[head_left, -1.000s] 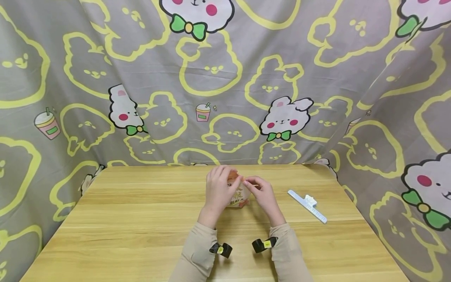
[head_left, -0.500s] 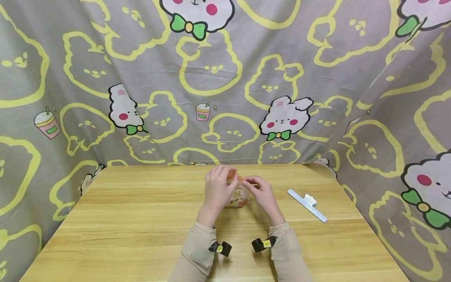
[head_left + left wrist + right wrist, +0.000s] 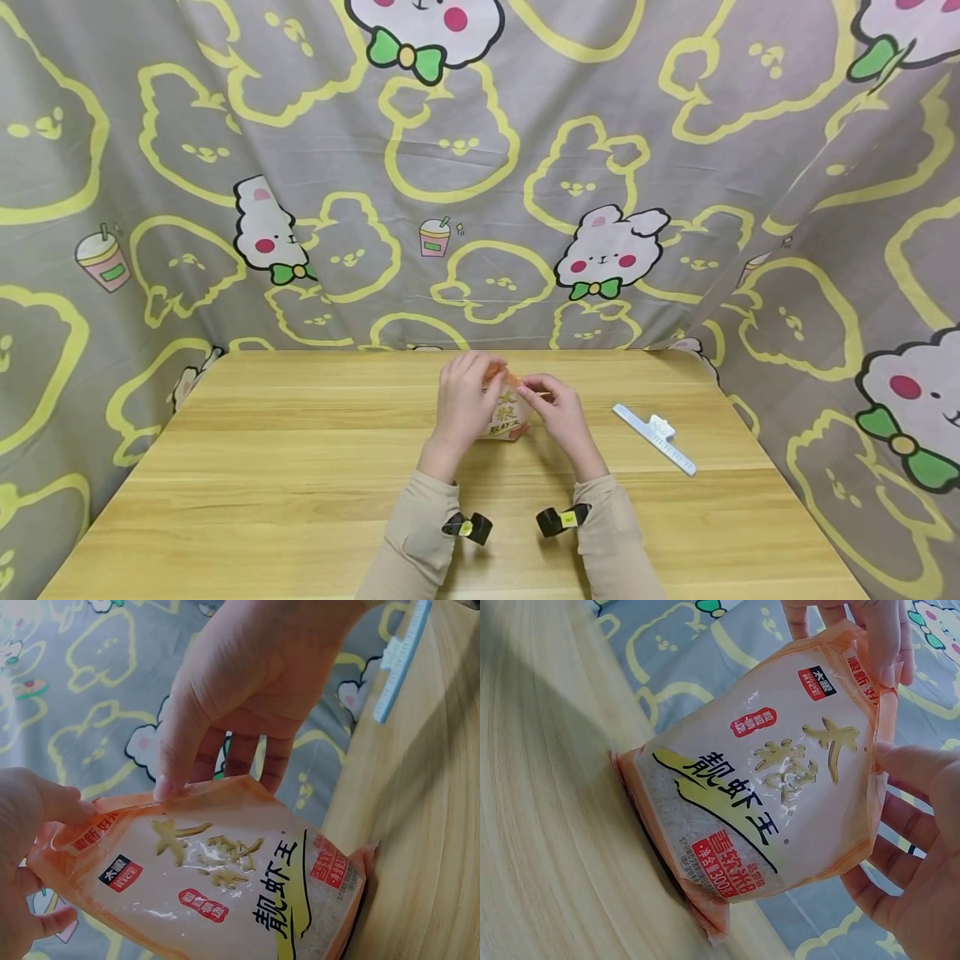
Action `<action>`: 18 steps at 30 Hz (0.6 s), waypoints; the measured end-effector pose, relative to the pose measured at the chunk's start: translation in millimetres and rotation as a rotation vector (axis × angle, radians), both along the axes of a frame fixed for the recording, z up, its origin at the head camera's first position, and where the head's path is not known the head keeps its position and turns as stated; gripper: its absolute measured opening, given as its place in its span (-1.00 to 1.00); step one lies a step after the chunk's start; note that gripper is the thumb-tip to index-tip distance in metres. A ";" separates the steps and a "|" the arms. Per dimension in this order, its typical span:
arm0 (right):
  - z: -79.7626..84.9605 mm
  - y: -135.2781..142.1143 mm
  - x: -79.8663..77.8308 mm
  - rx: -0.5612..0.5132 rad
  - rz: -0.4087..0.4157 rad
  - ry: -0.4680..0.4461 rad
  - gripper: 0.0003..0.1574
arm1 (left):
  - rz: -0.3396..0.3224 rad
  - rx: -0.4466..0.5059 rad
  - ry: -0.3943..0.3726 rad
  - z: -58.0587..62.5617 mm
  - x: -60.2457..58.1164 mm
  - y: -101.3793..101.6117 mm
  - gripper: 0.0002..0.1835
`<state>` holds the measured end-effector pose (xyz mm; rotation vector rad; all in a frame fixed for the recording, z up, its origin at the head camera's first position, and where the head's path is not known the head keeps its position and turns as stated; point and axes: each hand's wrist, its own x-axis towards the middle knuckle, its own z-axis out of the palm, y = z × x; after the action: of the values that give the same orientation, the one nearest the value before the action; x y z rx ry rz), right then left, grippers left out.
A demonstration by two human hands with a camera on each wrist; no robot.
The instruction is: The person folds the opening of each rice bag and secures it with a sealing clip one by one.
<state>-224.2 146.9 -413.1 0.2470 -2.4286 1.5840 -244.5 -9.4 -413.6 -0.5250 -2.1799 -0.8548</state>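
A small orange-and-white bag of rice (image 3: 504,415) stands upright on the table, its printed front towards me. Grains show through a window low on the bag (image 3: 690,802). My left hand (image 3: 468,400) pinches one top corner between thumb and fingers. Further along the same top edge, my right hand (image 3: 557,408) pinches the film with its thumb in front and fingers behind. In the left wrist view, the left hand (image 3: 34,847) and right hand (image 3: 240,697) are apart along that edge. The left hand covers part of the bag in the head view.
A light blue ruler-like clip (image 3: 654,439) with a white handle lies to the right of my right hand. The wooden table (image 3: 262,483) ends at a patterned grey curtain (image 3: 337,167) behind and at both sides. Black cameras sit on both wrists.
My left thumb has shifted slightly left, away from the right thumb, so more of the bag's orange top shows between them. The clip has stayed in place.
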 end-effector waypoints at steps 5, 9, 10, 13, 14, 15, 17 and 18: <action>-1.4 -0.5 -1.0 -0.029 0.005 0.009 -0.78 | -0.029 0.027 -0.026 1.7 1.1 -1.0 -0.87; -1.2 -2.7 -1.4 -0.058 0.016 0.030 -0.77 | -0.055 0.044 -0.047 1.7 0.5 -2.0 -0.88; -1.0 -3.3 -1.3 -0.063 0.016 0.033 -0.77 | -0.062 0.048 -0.049 1.8 0.4 -2.3 -0.88; -4.8 -4.2 -3.4 -0.083 0.011 0.039 -0.76 | -0.085 0.060 -0.057 2.7 0.3 -3.5 -0.88; -9.3 -3.9 -6.3 -0.093 0.008 0.045 -0.76 | -0.091 0.062 -0.059 3.0 0.3 -3.9 -0.88; -13.9 -3.7 -9.2 -0.102 0.006 0.053 -0.76 | -0.097 0.065 -0.060 3.3 0.4 -4.3 -0.88; -23.3 -3.1 -15.1 -0.108 -0.003 0.069 -0.76 | -0.106 0.068 -0.065 4.1 0.9 -4.6 -0.87; -27.8 -3.0 -18.1 -0.113 -0.007 0.078 -0.77 | -0.109 0.070 -0.065 4.3 1.1 -4.5 -0.87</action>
<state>-242.3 143.9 -440.9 0.2738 -2.2715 1.6693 -243.3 -13.9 -409.4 -0.5934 -2.1875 -1.0154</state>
